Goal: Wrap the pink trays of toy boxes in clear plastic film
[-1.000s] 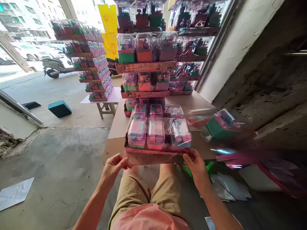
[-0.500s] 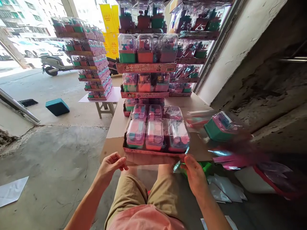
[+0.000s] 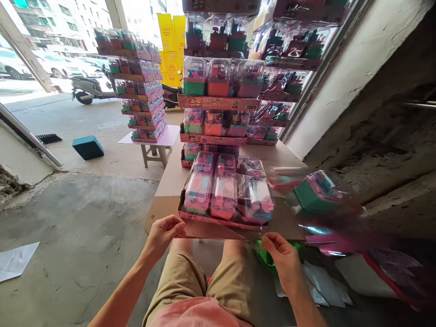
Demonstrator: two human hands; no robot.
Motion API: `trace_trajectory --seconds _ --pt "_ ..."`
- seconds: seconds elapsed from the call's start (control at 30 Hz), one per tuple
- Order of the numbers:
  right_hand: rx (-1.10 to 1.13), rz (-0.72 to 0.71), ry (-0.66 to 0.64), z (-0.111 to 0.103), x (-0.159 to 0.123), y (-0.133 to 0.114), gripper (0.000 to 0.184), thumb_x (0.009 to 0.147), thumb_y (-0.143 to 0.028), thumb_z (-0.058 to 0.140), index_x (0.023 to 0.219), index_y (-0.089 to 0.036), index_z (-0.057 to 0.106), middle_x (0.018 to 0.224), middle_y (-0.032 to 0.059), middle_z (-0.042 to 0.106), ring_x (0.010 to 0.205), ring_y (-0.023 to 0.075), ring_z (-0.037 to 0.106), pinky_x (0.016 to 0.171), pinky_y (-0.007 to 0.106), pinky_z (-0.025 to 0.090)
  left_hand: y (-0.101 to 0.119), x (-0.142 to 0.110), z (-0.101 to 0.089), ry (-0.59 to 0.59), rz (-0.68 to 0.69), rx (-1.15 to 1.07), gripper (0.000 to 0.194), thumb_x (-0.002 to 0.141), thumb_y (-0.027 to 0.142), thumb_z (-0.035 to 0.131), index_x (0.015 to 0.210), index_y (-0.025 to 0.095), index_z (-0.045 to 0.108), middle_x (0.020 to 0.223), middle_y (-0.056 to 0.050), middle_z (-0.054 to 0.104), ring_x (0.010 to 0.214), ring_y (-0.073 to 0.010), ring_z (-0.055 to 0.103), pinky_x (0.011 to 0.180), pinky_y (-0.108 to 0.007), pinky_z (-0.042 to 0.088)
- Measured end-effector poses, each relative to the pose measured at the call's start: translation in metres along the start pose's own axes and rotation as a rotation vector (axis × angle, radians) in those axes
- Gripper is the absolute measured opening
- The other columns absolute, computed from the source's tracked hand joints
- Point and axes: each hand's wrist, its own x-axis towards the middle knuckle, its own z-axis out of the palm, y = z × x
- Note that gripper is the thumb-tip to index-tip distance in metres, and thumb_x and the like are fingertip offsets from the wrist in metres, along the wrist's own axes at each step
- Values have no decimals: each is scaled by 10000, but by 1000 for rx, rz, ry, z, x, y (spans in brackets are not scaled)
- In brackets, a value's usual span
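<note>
A pink cardboard tray (image 3: pixel 221 222) of several small toys under clear plastic domes rests on the near edge of a brown table (image 3: pixel 170 175). My left hand (image 3: pixel 163 234) is closed in a pinch at the tray's near left corner, seemingly on a clear film wrap. My right hand (image 3: pixel 281 256) is pinched just below the tray's near right corner, gripping the film there. My knees in tan shorts are under the table edge.
Tall stacks of the same toy trays (image 3: pixel 216 97) stand behind on the table. A second stack (image 3: pixel 141 86) sits on a stool to the left. A loose green toy (image 3: pixel 315 190) lies right. Plastic sheets (image 3: pixel 323 286) lie on the floor.
My right hand has dropped a little lower and away from the tray's corner. My left hand has closed in on the tray's left corner. The camera tilted slightly.
</note>
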Motion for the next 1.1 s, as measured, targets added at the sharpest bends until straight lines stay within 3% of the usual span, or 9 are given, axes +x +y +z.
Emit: trace_trajectory --seconds 0.13,0.37,0.53,0.8,1.0,1.1 --pt "-44 -14 37 -1 -4 0 435 537 -598 704 642 -185 620 587 1 566 575 131 495 548 240 432 -4 1 1 29 77 108 332 687 484 636 645 156 602 602 -8 626 617 -148 583 611 -241 459" --pt "-87 -9 75 -6 3 17 454 502 -587 715 685 -176 655 649 37 634 629 167 567 586 259 480 -6 6 2 129 176 378 316 729 453 557 612 160 583 559 0 577 550 -126 502 535 -218 364" --pt "-103 39 64 -9 4 14 455 468 -569 733 702 -181 690 700 53 673 690 196 600 627 273 502 -3 5 3 185 304 485 330 740 438 549 552 169 574 574 11 516 542 -110 445 538 -220 338" --pt "-99 113 120 -9 -2 8 465 360 -587 759 590 -194 665 590 27 599 615 181 537 579 286 478 1 3 -3 107 332 437 274 740 377 592 559 174 621 667 -6 519 600 -116 470 588 -226 380" --pt "-264 -132 138 -13 -6 8 470 510 -658 674 562 -192 639 763 48 565 669 171 527 611 271 464 9 -4 -7 44 324 393 271 737 372 617 556 172 630 656 -4 491 637 -126 476 606 -227 373" --pt "-322 -178 125 -14 -7 9 465 570 -655 643 574 -189 642 810 50 540 656 156 512 587 261 452 10 -5 -8 30 315 388 287 745 384 618 552 171 627 651 0 483 635 -125 472 603 -228 367"
